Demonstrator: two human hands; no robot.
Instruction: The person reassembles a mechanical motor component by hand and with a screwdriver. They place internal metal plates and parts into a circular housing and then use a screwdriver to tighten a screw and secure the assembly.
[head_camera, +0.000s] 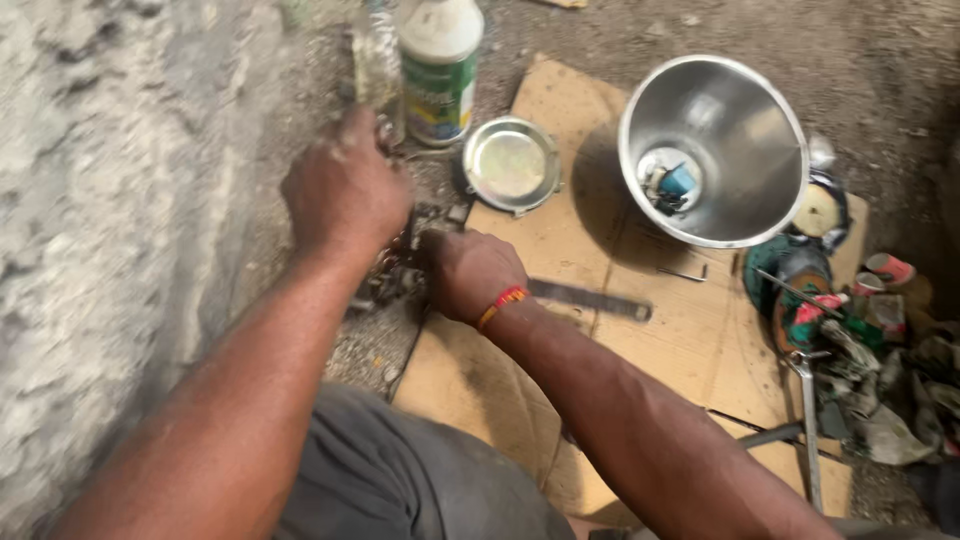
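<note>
1. Between my two hands, on the gritty ground by the edge of the flat brown cardboard sheet (690, 330), sits a small dark metal part with lumpy bits (400, 275).
2. My left hand (345, 190) curls down over the top of it. My right hand (470, 272), with an orange thread band (502, 303) at the wrist, closes on its side. The fingers are hidden, so I cannot tell how tight either hand holds.
3. I think the part is hard and heavy for its size. It looks greasy, so it may slip.
4. I would hold it by its thick body with both hands, not by the little bits that stick out.
5. Just behind my left hand stand a clear bottle (377, 60) and a white plastic bottle with a green label (440, 65).
6. Near them lies a round shiny metal lid (511, 165). A big shiny steel bowl (735, 190) is tipped on its side, with small parts inside.
7. A flat grey metal file (590, 299) lies just beside my right wrist.
</note>
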